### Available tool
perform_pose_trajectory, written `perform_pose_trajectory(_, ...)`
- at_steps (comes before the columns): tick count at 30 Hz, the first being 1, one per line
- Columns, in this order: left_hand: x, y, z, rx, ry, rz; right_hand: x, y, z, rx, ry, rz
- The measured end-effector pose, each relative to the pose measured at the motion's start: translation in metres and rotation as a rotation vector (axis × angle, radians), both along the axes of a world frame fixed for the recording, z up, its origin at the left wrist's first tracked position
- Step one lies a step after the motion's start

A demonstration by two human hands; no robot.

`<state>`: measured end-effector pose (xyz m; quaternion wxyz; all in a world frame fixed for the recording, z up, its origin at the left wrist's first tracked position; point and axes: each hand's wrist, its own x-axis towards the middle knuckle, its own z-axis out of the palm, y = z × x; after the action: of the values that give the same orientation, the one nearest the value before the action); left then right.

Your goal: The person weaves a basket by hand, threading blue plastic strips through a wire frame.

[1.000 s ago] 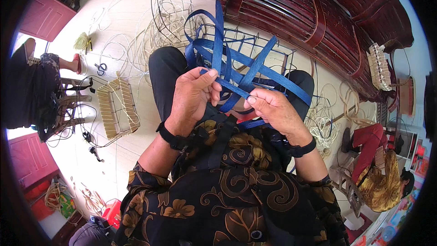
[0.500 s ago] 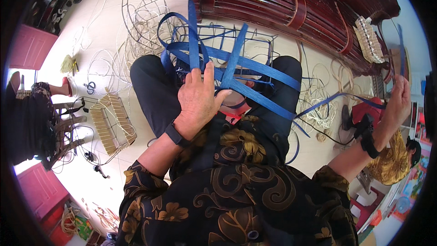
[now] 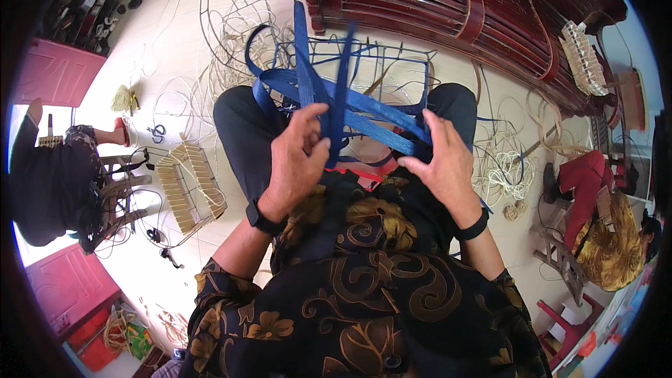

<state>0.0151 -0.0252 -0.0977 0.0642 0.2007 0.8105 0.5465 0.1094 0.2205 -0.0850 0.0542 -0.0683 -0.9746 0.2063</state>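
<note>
Flat blue strips (image 3: 385, 133) cross in a loose weave over my lap, on a dark wire frame (image 3: 427, 73) between my knees. My left hand (image 3: 297, 161) is at the left of the crossing; its fingers are bent, with a gap between index finger and thumb. Its fingertips are against or just beside a blurred upright strip (image 3: 343, 84); contact is unclear. Another strip (image 3: 302, 49) stands up behind that hand. My right hand (image 3: 448, 164) is at the right ends of the strips, its thumb and fingers spread apart around them without a visible grip.
A dark red wooden bench (image 3: 413, 0) spans the far side. Left lies a partly wrapped wire basket frame (image 3: 189, 185). Pale cord (image 3: 507, 171) is heaped at right. One person (image 3: 56, 189) sits at left, another (image 3: 609, 238) at right.
My right hand has come in from the far right to the strips and no longer holds a raised strip end. My left hand's fingers have bent. The slanted strip beside it has swung left, more upright.
</note>
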Motion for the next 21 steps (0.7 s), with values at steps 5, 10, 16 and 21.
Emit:
perform_pose_trajectory(5, 0.031, 0.001, 0.015, 0.107, -0.059, -0.521, 0.011, 0.002, -0.020, 0.132, -0.009, -0.066)
perform_pose_trajectory(10, 0.036, 0.012, -0.001, 0.013, 0.036, -0.706, 0.012, 0.039, -0.020, -0.187, 0.148, -0.155)
perform_pose_trajectory(16, 0.034, 0.030, -0.023, -0.061, 0.200, -0.684, 0.038, 0.082, 0.027, -0.770, 0.221, -0.464)
perform_pose_trajectory(21, 0.039, 0.051, -0.030, -0.095, 0.195, -0.817, 0.087, 0.121, 0.034, -0.760, 0.203, -0.386)
